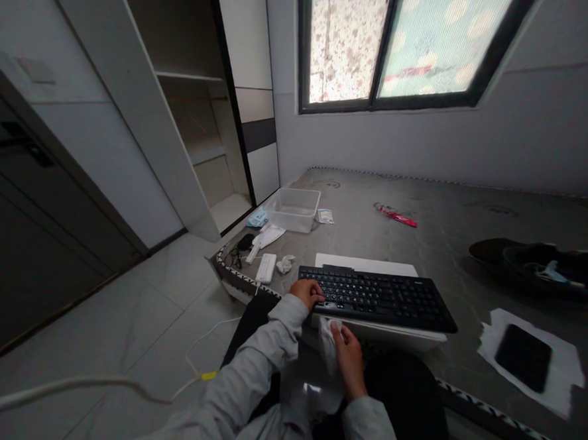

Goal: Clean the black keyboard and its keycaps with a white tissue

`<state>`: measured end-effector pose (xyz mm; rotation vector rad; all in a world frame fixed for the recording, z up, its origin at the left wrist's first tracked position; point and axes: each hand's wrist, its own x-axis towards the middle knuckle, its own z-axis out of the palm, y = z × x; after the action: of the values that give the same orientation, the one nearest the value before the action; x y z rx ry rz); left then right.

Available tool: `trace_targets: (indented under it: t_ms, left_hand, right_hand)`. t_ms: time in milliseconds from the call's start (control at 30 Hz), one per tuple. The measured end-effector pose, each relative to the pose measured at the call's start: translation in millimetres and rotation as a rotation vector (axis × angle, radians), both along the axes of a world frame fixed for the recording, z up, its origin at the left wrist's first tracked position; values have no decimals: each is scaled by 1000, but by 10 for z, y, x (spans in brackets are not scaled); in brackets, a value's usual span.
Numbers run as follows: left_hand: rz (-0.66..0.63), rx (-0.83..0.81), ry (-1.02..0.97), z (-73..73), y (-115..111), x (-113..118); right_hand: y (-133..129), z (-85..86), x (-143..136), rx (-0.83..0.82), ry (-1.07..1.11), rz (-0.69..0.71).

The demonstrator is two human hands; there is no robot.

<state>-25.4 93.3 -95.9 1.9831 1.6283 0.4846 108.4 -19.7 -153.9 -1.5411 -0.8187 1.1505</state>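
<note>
A black keyboard (383, 297) lies on a white box (396, 334) at the near edge of the grey mattress. My left hand (308, 292) rests on the keyboard's left end with its fingers curled; whether anything is under them is hidden. Just in front of the keyboard, my right hand (349, 357) pinches a crumpled white tissue (328, 345) between thumb and fingers. Another crumpled tissue (286, 265) lies left of the keyboard, beside a white power strip (266, 269).
On the mattress (448, 219) are a clear plastic bin (294, 210), a red packet (398, 216), a black bag (545, 265) and a dark phone (523, 357) on white paper. A white cable (129, 384) crosses the lower left above the tiled floor.
</note>
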Motion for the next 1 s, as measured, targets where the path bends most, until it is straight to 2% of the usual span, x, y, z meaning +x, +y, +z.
trace_targets:
  t_ms: [233,467,633,1000]
  left_hand:
    - [-33,-24,-13,-28,-28,24]
    - [6,-17,34,9,-54,47]
    - [-46,-8,13,7,-9,22]
    - [-73,112,-102,-91,-172,-12]
  right_hand:
    - [16,3,-20,-4,15,2]
    - [21,-29,-20,-12,4,39]
    - [20,-19,-47,9,16,50]
    - [-9,-78,-42,22,-2,44]
